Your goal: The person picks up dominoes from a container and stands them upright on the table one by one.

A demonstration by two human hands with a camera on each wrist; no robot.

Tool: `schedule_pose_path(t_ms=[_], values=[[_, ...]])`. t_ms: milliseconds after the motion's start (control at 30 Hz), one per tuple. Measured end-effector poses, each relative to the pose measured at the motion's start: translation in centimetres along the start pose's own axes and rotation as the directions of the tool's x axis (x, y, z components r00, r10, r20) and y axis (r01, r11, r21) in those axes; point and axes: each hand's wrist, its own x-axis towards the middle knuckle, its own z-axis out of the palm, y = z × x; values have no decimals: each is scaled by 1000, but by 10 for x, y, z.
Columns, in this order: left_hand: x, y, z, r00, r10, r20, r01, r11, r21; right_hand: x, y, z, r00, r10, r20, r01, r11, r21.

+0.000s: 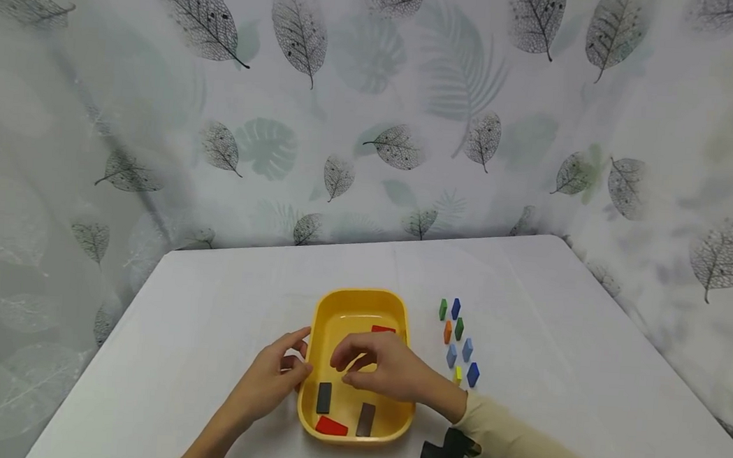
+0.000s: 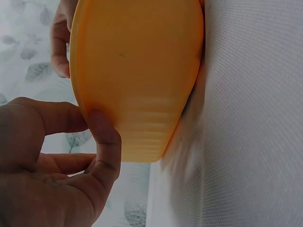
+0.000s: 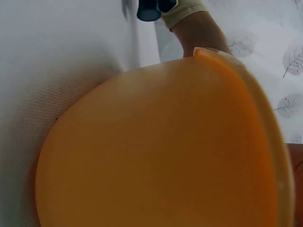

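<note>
Four blocks [image 1: 365, 419] showed in the tray [image 1: 358, 304], eight others [image 1: 473, 374] on the tabletop [image 1: 555, 338], seemingly partway! Left hand [image 1: 271, 379] pinched the rim [image 2: 75, 87]; right hand [image 1: 389, 370]? Grip unreadable!

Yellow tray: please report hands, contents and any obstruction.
Left hand grips yellow tray; right hand over it, grip unclear. Red blocks, dark blocks inside. Right hand hides some interior.
</note>
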Motion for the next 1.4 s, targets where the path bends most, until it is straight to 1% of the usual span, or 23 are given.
schedule_pose_path(t_ms=[200,433,600,767,1000,1100,1200,1400], values=[[-1,0,-2,999,34,19,-34,999,-6,5,2,8,998,40,56,-39,999,-19],[1,-1,-5,997,72,39,-73,997,21,11,3,14,989,39,145,-33,998,-47],[1,-1,-6,996,80,44,-80,997,19,14,1,16,980,46,195,-31,996,-78],[1,-1,-8,996,75,48,-76,997,26,16,-1,19,970,65,234,-35,991,-133],[1,-2,-9,994,98,57,-100,994,34,18,1,22,960,46,275,12,978,-207],[1,-2,-9,994,97,60,-99,995,32,18,3,24,957,41,289,30,972,-235],[0,-1,-10,994,95,61,-96,995,26,19,3,24,951,48,304,30,969,-247],[-1,0,-10,993,103,53,-103,995,1,19,3,25,932,59,358,44,961,-272]])
